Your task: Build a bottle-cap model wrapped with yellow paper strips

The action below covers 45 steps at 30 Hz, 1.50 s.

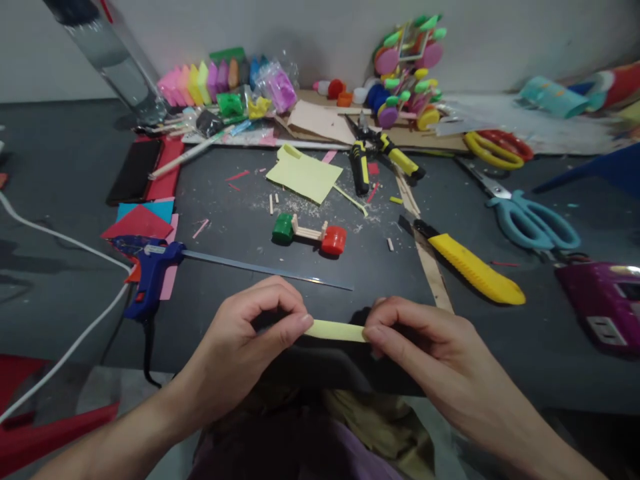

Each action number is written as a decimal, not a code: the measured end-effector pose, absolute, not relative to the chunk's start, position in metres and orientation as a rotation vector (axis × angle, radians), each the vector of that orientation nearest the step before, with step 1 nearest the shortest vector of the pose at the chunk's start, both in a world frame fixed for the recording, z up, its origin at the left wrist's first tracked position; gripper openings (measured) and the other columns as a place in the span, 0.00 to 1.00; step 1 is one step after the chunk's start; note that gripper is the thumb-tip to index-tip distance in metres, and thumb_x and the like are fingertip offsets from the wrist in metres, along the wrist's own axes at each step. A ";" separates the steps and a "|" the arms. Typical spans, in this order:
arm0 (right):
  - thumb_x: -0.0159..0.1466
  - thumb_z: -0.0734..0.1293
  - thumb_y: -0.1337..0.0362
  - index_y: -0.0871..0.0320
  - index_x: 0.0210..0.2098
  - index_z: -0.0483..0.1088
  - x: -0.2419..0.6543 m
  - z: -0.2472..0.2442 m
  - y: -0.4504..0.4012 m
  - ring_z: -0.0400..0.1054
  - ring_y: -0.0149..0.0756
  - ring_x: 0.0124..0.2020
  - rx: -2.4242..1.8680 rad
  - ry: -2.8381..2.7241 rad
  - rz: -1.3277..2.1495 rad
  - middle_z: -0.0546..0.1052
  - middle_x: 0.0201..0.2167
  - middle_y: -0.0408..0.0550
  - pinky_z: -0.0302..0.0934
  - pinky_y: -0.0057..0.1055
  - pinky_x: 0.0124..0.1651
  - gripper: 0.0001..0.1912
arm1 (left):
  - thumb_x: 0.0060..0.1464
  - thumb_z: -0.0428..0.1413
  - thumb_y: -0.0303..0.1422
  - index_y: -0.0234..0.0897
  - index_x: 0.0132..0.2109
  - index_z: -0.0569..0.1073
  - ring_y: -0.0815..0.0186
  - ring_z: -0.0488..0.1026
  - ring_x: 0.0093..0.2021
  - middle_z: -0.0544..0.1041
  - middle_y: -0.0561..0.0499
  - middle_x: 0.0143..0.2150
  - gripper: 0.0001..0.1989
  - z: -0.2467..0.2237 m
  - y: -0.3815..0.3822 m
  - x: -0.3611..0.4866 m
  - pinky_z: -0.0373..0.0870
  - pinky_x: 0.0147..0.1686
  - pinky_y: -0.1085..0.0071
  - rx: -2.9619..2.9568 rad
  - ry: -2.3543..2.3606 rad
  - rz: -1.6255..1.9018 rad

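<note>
A narrow strip of pale yellow paper [337,331] is stretched level between my two hands, close to the table's front edge. My left hand [263,323] pinches its left end between thumb and fingers. At the other end, my right hand [417,340] grips it the same way. Just beyond lies a small piece made of sticks [309,232], with a green cap [283,228] at one end and a red cap [333,240] at the other. Farther back rests a cut sheet of yellow paper [305,175].
A blue glue gun [150,267] with a long glue stick [265,269] lies left. To the right are a yellow utility knife [475,267], blue scissors [535,217] and a purple device [600,303]. Black-yellow pliers [361,163] lie behind, near colored clay packs [215,83] and a bottle [113,60].
</note>
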State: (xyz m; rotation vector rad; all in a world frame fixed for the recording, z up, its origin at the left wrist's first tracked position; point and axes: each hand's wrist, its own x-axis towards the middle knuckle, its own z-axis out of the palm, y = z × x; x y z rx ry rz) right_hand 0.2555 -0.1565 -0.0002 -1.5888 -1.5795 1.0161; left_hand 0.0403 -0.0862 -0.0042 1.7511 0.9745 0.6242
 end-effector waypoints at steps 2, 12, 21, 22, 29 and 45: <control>0.69 0.63 0.59 0.56 0.25 0.70 0.258 0.003 -0.150 0.64 0.28 0.22 -1.567 -1.596 1.054 0.71 0.21 0.40 0.57 0.23 0.23 0.16 | 0.60 0.55 0.27 0.37 0.29 0.71 0.70 0.72 0.34 0.74 0.53 0.32 0.09 -0.003 -0.083 0.043 0.71 0.35 0.74 1.728 1.020 0.679; 0.70 0.62 0.63 0.55 0.28 0.69 0.257 0.014 -0.126 0.68 0.28 0.30 -1.487 -1.868 1.087 0.73 0.28 0.41 0.58 0.25 0.32 0.14 | 0.55 0.57 0.27 0.36 0.28 0.71 0.71 0.67 0.32 0.71 0.55 0.30 0.08 0.005 -0.070 0.057 0.63 0.35 0.74 1.505 0.958 0.686; 0.63 0.68 0.53 0.55 0.30 0.74 0.275 0.015 -0.078 0.64 0.31 0.28 -1.606 -1.512 1.050 0.73 0.25 0.40 0.58 0.26 0.32 0.13 | 0.55 0.63 0.39 0.34 0.52 0.73 0.64 0.74 0.45 0.78 0.44 0.49 0.20 -0.009 -0.069 0.069 0.67 0.47 0.67 0.746 0.909 0.663; 0.62 0.68 0.53 0.56 0.30 0.74 0.280 0.012 -0.070 0.64 0.31 0.29 -1.620 -1.470 1.019 0.73 0.26 0.41 0.58 0.26 0.32 0.13 | 0.55 0.63 0.39 0.34 0.54 0.72 0.62 0.74 0.50 0.76 0.42 0.54 0.22 -0.010 -0.069 0.071 0.67 0.51 0.65 0.677 0.904 0.671; 0.62 0.67 0.48 0.58 0.29 0.73 0.281 -0.009 -0.049 0.67 0.33 0.27 -1.588 -1.491 1.189 0.76 0.26 0.45 0.60 0.28 0.32 0.18 | 0.58 0.61 0.30 0.27 0.56 0.69 0.56 0.72 0.60 0.73 0.34 0.61 0.20 -0.008 -0.064 0.077 0.63 0.64 0.61 0.273 0.850 0.765; 0.66 0.64 0.54 0.57 0.32 0.74 0.263 -0.011 -0.081 0.64 0.32 0.30 -1.522 -1.502 1.275 0.74 0.28 0.42 0.59 0.27 0.34 0.14 | 0.64 0.53 0.31 0.28 0.45 0.75 0.62 0.78 0.43 0.81 0.40 0.42 0.09 -0.007 -0.044 0.071 0.71 0.49 0.66 0.454 0.782 0.634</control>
